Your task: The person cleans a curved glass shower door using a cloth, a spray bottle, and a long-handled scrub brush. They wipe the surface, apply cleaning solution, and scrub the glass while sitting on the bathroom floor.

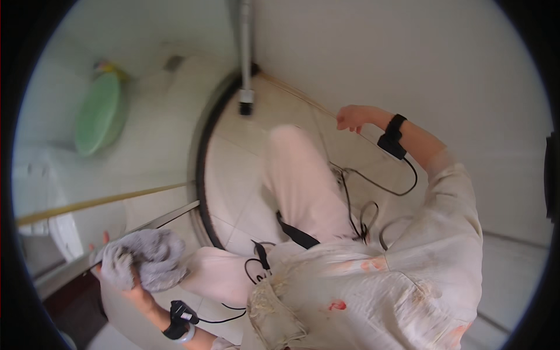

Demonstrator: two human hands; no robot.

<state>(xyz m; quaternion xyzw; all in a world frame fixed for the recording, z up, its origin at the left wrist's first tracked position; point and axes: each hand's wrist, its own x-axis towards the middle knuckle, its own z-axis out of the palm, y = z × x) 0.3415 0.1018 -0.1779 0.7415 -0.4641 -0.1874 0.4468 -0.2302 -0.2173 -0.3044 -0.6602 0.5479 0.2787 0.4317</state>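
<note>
My left hand (139, 291) holds a bunched grey cloth (153, 258) against the metal-framed edge (70, 267) of a glass door. The cloth covers most of the palm, and some fingertips show beyond the frame. Up on the right, my right hand (350, 118) is beside the pale wall (393, 57), low over the tiled floor. Its fingers are bent; whether they pinch anything is not clear. Each wrist wears a black strap with a small device, and cables run from them towards my body. My bent knees in pale pink trousers (302, 183) lie between the hands.
A curved black threshold (202, 153) crosses the tiled floor (236, 175). A metal post (246, 52) with a dark foot rises above it. Behind the glass, a green basin (98, 116) leans by the wall. Black cables (365, 223) loop around my legs.
</note>
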